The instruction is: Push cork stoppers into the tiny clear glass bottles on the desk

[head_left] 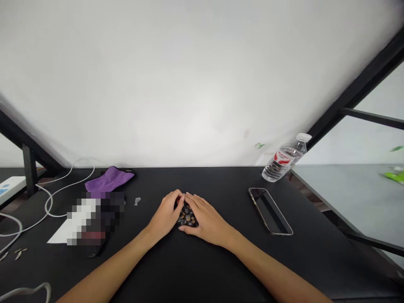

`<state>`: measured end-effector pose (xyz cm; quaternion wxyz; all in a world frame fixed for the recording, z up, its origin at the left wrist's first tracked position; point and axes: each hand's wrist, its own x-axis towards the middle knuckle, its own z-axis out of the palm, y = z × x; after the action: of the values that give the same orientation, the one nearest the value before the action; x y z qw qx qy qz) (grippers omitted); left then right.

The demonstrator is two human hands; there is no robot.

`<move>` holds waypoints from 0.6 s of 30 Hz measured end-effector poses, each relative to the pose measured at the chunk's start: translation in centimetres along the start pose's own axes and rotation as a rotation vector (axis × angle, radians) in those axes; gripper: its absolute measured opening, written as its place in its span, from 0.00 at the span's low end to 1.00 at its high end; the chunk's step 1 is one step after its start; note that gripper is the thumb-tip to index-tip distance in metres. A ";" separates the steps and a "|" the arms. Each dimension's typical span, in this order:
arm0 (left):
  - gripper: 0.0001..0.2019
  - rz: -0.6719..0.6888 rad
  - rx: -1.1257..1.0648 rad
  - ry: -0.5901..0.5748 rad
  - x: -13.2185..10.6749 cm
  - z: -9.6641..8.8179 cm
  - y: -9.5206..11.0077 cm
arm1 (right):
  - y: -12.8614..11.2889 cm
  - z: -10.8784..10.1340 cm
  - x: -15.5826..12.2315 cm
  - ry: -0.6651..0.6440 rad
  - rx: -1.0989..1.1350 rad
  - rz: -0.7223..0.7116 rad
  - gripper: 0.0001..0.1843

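Between my hands, on the black table [217,269], lies a small dark object [188,217] with shiny orange-brown and clear patches. Fingers cover much of it, so I cannot make out its kind. My left hand [168,209] is closed at its upper left edge, thumb and fingers pinched together there. Along the right side curves my right hand [208,219], its fingers over the top edge and its thumb at the lower edge, gripping the object. A small grey piece [137,201] lies left of my left hand.
At right, a phone [270,211] lies flat, and a water bottle [285,159] stands behind it near the wall. To the left are a purple cloth [110,180], a white paper [63,232], a blurred dark item and white cables [49,202]. Black frame bars [350,99] border both sides.
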<state>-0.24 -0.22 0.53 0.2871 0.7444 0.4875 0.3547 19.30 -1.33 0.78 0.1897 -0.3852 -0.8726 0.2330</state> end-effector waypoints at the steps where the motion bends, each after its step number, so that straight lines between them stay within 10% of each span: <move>1: 0.13 0.002 -0.005 0.006 0.0 0.0 -0.1 | 0.0 0.1 0.1 0.014 0.000 0.001 0.49; 11: 0.12 0.051 -0.008 0.075 0.0 0.1 -0.6 | 0.0 0.0 -0.1 0.082 0.177 0.114 0.41; 18: 0.16 0.099 -0.109 -0.019 -0.2 0.3 -0.8 | 0.8 0.9 2.8 0.478 0.642 0.226 0.34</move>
<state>-0.44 -0.12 -0.26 0.3138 0.7544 0.4271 0.3873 17.56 1.04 0.02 0.4708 -0.4431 -0.6393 0.4164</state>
